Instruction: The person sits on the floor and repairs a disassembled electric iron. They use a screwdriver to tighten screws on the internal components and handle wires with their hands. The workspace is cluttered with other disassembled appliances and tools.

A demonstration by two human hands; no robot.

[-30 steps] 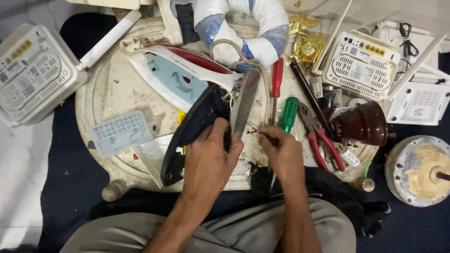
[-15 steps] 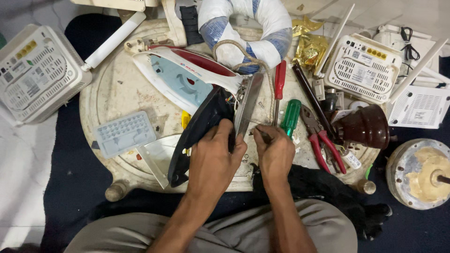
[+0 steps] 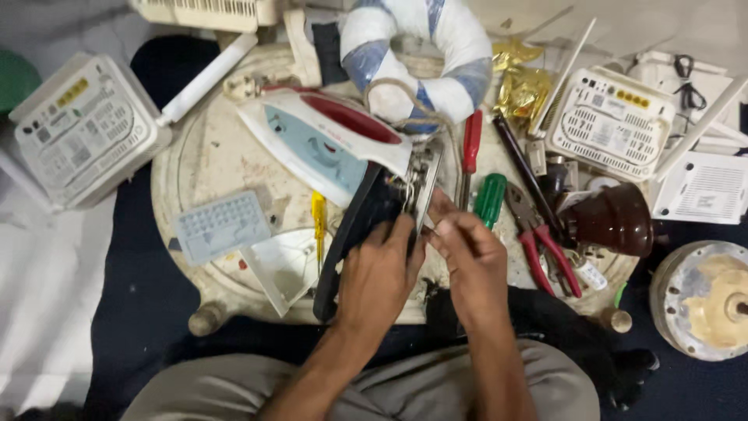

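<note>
My left hand [image 3: 379,274] was clamped round the black base [image 3: 352,234] of the iron [image 3: 327,148], fingers curled over its top edge, because the thing lay opened up on its side and would have rolled off the round board [image 3: 206,164] without a firm hold. The white and blue shell stretched up and away from that grip, propped open so the insides faced me. My right hand [image 3: 471,261] sat just beside the left, its fingertips pinched together at the metal soleplate [image 3: 427,183], right where the wires showed in the gap. Whether anything small was caught in that pinch I could not tell; it was hidden behind my own fingers.

Tools lay close to the right of my grip, within easy reach, I'd judge for that reason: a green screwdriver [image 3: 489,199] nearly touching my right hand, a red screwdriver [image 3: 471,148] above it, red pliers [image 3: 545,249] a little further out. A yellow screwdriver [image 3: 319,222] rested just left of the base. The grey panel [image 3: 222,226] and a white router [image 3: 82,129] sat well off to the left, out of the way.
</note>
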